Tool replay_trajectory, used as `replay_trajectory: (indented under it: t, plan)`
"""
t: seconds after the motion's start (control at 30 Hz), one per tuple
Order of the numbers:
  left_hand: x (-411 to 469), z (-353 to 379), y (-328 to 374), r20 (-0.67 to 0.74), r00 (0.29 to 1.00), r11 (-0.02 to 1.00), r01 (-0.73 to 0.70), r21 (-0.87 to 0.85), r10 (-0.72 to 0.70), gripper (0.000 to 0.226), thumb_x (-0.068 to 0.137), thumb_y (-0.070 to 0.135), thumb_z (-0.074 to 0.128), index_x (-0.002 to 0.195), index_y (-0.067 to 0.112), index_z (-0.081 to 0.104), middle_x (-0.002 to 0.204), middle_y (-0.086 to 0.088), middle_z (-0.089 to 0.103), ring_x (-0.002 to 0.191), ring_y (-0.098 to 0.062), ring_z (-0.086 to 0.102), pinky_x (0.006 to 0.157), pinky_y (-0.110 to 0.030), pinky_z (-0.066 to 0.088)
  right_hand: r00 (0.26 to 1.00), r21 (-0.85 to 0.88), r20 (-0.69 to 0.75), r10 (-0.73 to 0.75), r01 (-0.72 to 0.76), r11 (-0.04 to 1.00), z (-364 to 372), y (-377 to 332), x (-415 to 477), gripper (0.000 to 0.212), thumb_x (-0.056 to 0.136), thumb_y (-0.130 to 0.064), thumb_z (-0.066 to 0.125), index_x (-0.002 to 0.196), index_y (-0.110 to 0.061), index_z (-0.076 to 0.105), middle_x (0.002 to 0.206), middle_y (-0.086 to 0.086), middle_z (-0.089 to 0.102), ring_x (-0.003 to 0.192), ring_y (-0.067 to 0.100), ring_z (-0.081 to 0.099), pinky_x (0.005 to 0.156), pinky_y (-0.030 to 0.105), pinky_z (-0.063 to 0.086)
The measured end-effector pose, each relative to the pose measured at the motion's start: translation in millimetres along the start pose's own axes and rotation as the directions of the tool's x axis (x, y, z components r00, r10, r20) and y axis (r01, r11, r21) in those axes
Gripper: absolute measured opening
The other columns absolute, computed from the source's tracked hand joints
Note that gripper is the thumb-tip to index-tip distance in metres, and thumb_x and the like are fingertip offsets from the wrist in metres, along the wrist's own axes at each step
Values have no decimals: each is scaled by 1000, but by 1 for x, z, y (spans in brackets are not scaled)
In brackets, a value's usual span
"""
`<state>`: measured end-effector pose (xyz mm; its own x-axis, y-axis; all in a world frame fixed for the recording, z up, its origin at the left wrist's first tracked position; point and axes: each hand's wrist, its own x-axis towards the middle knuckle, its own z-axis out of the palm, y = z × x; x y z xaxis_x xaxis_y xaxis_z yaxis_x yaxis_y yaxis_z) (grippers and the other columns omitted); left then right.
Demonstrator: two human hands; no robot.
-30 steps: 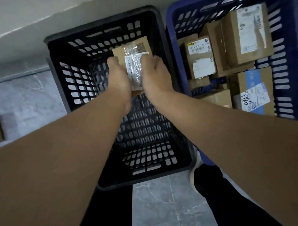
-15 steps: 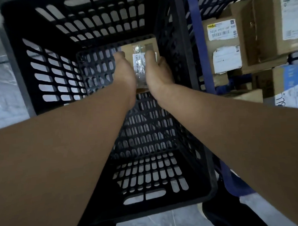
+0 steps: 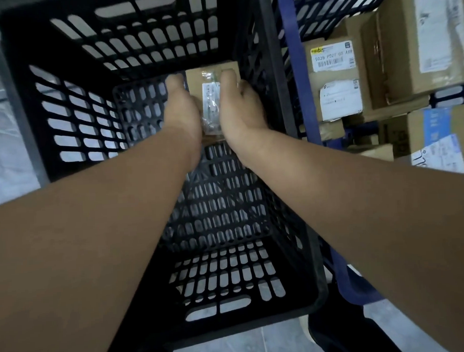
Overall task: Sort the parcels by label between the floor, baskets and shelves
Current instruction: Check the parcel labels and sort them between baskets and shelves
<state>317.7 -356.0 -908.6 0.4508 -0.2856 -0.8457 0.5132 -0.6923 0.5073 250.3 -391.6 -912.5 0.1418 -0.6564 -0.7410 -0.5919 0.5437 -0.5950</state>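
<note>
A small brown cardboard parcel with a white label and shiny clear tape sits low inside the black slatted basket, near its far right corner. My left hand holds the parcel's left side and my right hand holds its right side, both reaching deep into the basket. The parcel's lower part is hidden behind my hands. Whether it touches the basket floor I cannot tell.
A blue basket stands right of the black one, packed with several labelled cardboard parcels. Grey tiled floor lies to the left and near my shoe at the bottom.
Both hands have lowered the parcel from above the basket rim down into the black basket, and my view has moved closer over it.
</note>
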Motion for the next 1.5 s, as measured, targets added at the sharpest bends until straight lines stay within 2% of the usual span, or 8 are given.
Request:
replay_trajectory:
  t: [0.13,0.3,0.47,0.57,0.67,1.23,1.37,1.5]
  plan:
    - [-40,3,23,42,998,998,-47,33,45,44,107,44,31,78,23,57,40,19,58,39,5,57,36,-13,41,1000,158,1,22,-22,987,-4,-18,-26,101,69,-78,36,145,-18,65,137,8,72,125,29,67,112,53,52]
    - [-89,-4,56,110,994,995,0,-101,12,46,101,57,36,113,23,65,105,3,66,100,-14,59,90,-35,50,997,151,74,12,-23,988,-35,-52,-66,27,111,-46,41,108,-30,63,103,-12,62,91,2,54,80,32,45]
    - [-153,-14,89,40,997,985,-52,-162,59,63,96,65,36,142,26,55,145,-3,54,133,-26,49,114,-54,36,996,188,94,7,-25,982,-63,-95,-117,27,111,-45,41,91,-32,53,93,-11,55,85,5,51,86,40,41]
    - [-190,-21,103,18,991,974,-127,-185,133,55,101,59,36,135,23,59,131,0,60,123,-21,54,109,-45,39,993,146,103,-49,34,989,-81,-120,-152,34,111,-43,42,81,-27,50,81,-7,50,77,11,47,75,37,37]
    - [-232,-30,114,0,981,963,-190,-191,193,54,103,57,31,133,23,59,115,4,62,104,-13,56,95,-39,41,985,148,133,-114,94,985,-101,-141,-188,34,110,-43,42,89,-22,60,88,-2,59,83,15,54,74,37,41]
    - [-511,-157,199,55,905,898,-410,-158,423,61,100,67,25,141,33,54,148,-6,48,138,-26,41,118,-58,27,948,249,25,-316,300,921,-148,-265,-493,33,114,-45,36,125,-26,61,102,-13,53,85,-2,44,81,35,34]
    - [-591,-201,217,74,866,862,-477,-168,494,64,100,68,21,145,34,51,149,-6,45,141,-30,37,117,-59,28,931,278,40,-364,339,899,-155,-298,-579,35,110,-50,38,98,-27,61,103,1,60,97,18,57,84,41,45]
    - [-667,-235,229,61,858,848,-488,-207,509,66,98,71,22,146,35,50,153,-8,44,143,-36,35,116,-61,30,902,292,-14,-433,417,861,-167,-323,-657,34,112,-45,39,108,-23,65,95,-16,53,88,1,47,82,36,39]
